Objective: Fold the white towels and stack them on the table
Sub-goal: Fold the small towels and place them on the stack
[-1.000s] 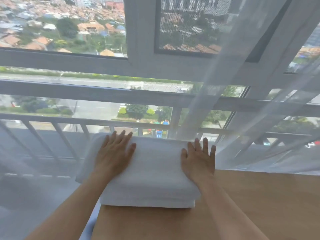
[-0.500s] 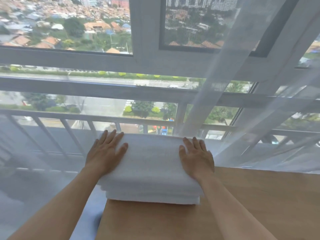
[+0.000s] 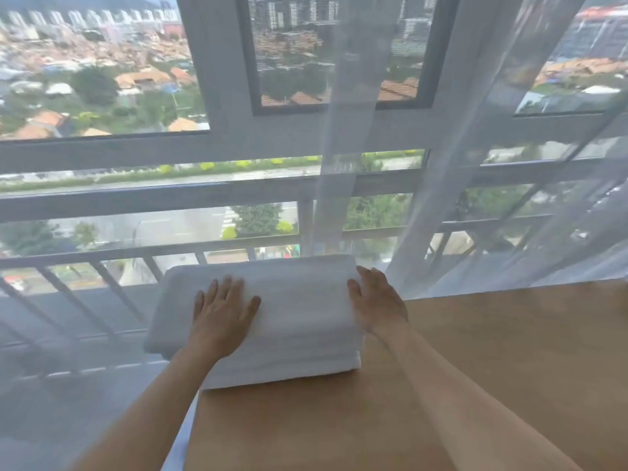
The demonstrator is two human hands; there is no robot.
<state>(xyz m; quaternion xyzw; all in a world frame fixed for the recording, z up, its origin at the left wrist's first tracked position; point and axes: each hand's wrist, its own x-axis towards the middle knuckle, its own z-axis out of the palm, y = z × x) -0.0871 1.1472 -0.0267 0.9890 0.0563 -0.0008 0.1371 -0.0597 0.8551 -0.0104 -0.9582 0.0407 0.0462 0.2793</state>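
We have both hands on the stack of folded white towels (image 3: 292,321), which sits at the far left corner of the wooden tabletop (image 3: 492,362). Our left hand (image 3: 221,321) lies flat on top, its fingers (image 3: 234,287) straight and spread, pressing down and gripping nothing. Our right hand (image 3: 377,307) rests against the stack's right end; its fingers (image 3: 365,273) look relaxed along that edge, though their tips are hard to make out.

The main risk, as we judge it, lies left of our left-hand fingers: the upper towel overhangs the tabletop's edge there, with only air under it. Too much pressure on that side, or a sideways push from the right hand, could tip the top layers off the corner. The layers also look slightly out of line near our wrists, so a quick release might let them slump.

The tabletop is smooth, pale wood. Just beyond our fingertips hangs a sheer white curtain (image 3: 458,198), and behind it a large grey-framed window (image 3: 217,144) and balcony railing (image 3: 102,256) overlook roads, trees and rooftops far below.
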